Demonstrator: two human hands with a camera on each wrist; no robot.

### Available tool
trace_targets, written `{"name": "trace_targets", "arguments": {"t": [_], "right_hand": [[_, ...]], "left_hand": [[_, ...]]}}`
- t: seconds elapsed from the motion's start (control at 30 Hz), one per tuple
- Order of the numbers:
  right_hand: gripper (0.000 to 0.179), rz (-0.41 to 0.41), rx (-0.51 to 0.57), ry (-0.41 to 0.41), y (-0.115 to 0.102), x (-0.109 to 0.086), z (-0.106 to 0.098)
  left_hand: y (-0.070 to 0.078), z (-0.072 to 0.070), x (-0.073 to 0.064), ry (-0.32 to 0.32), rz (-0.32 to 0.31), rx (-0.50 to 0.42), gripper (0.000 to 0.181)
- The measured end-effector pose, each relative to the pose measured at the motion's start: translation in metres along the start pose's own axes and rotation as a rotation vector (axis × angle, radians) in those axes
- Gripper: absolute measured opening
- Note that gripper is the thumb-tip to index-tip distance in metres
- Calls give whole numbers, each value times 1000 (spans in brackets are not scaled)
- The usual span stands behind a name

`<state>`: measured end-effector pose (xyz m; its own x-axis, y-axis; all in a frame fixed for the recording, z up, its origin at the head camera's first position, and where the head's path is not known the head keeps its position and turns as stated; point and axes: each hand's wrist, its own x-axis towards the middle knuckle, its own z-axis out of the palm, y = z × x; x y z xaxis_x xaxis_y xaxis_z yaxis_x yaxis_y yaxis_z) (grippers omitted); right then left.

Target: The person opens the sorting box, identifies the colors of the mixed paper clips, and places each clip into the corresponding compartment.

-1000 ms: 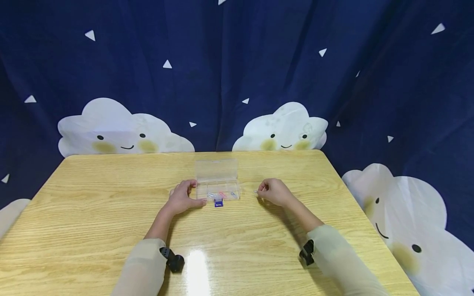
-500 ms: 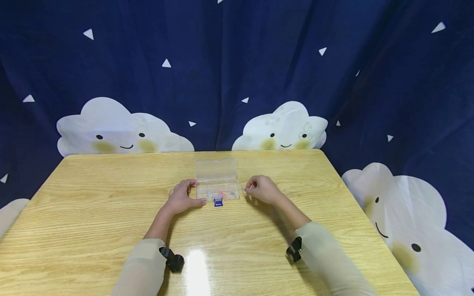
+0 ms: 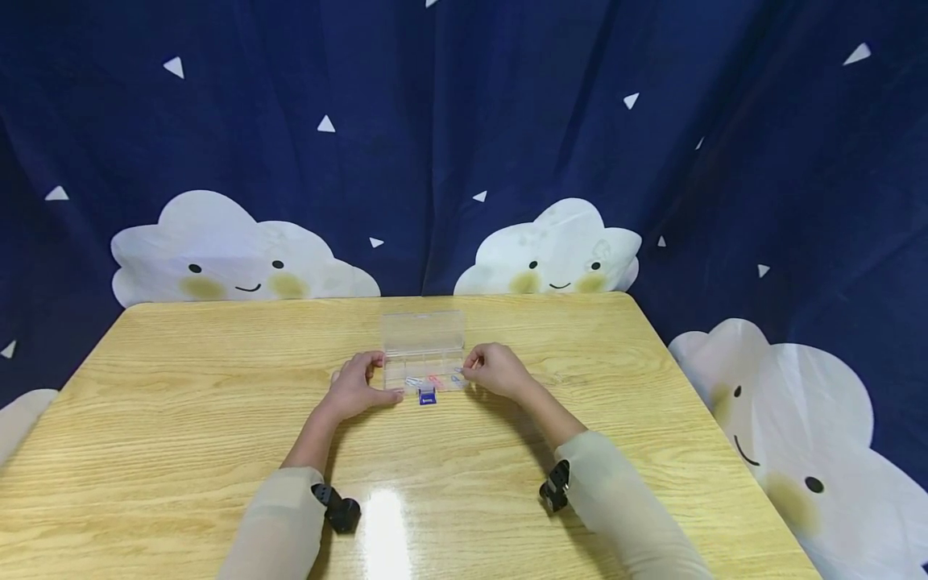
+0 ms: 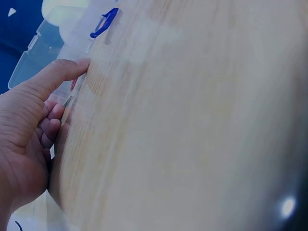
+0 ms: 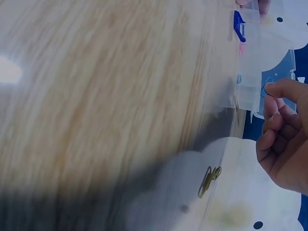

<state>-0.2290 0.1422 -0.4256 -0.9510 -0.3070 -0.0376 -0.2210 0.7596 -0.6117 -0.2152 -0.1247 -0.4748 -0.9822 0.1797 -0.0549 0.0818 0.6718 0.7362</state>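
A clear plastic compartment box [image 3: 424, 366] stands on the table with its lid raised at the back. Small paper clips lie in its front compartments: silver ones, pink ones [image 3: 435, 380] and blue ones. My left hand [image 3: 355, 387] grips the box's left end, thumb at the front and fingers at the back. In the left wrist view that thumb [image 4: 67, 72] lies along the box edge. My right hand [image 3: 500, 372] is at the box's right end, pinching a small paper clip [image 5: 267, 87] between thumb and fingertip. That clip's colour is hard to tell.
A blue latch [image 3: 427, 397] hangs at the box's front. Gold paper clips [image 5: 209, 182] lie on the wooden table [image 3: 435, 483] to the right of the box. A dark blue curtain [image 3: 435, 145] with white clouds stands behind the table.
My right hand has moved left across the table with the pinched clip, from beside the box to its right end. My left hand has stayed on the box.
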Motion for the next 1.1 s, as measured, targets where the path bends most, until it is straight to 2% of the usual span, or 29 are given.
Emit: {"name": "trace_targets", "arguments": {"t": [0.37, 0.57, 0.87, 1.1], "right_hand": [[9, -14, -12, 3, 2, 2, 5], [10, -12, -6, 5, 8, -3, -1], [14, 44, -22, 0, 32, -15, -21], [14, 88, -51, 40, 57, -28, -34]], "left_hand": [[1, 1, 0, -4, -1, 9, 84], [1, 0, 0, 4, 13, 4, 83], [2, 0, 1, -1, 11, 2, 84], [3, -1, -1, 2, 6, -12, 84]]}}
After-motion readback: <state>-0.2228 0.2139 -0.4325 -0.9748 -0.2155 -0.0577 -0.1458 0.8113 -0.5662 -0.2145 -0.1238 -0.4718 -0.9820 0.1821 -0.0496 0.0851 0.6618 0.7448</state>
